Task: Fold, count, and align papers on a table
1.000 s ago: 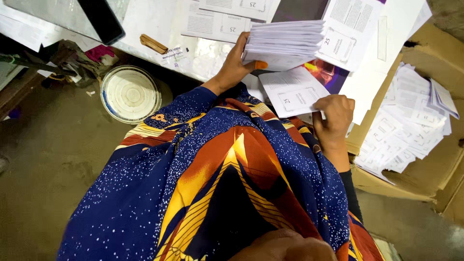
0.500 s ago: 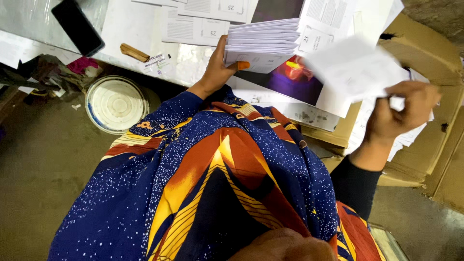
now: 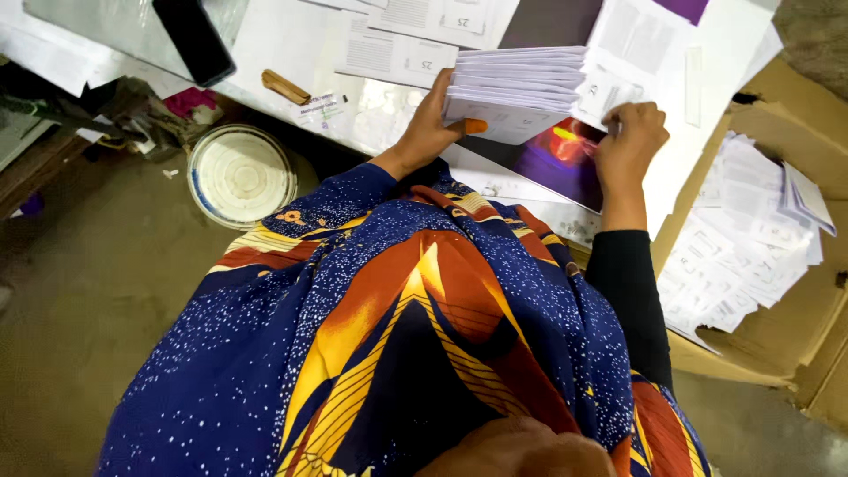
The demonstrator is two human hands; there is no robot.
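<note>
Head view, looking straight down: the left hand [image 3: 433, 124] is clamped on the near edge of a thick stack of white printed leaflets [image 3: 517, 93], thumb beneath and fingers over the top, holding it just above the table [image 3: 291, 44]. The right hand [image 3: 629, 141] rests at the stack's right end with fingers curled onto a loose white sheet [image 3: 618, 84] — whether it pinches that sheet or merely presses on it, I cannot tell. The stack is gripped at one side only, so the free end could fan out and spill leaflets onto the table or into the open cardboard box [image 3: 795, 300] at the right, where other printed sheets [image 3: 733, 256] already lie in a heap; a slipped sheet would be lost among them. The person's patterned garment [image 3: 397, 336] hides the lap and the table's near edge. The glossy purple page [image 3: 552, 155] beneath the stack is mostly covered, a dark phone [image 3: 194, 40] is cut off at the top — and a round white lid [image 3: 240, 174] lies on the floor.
</note>
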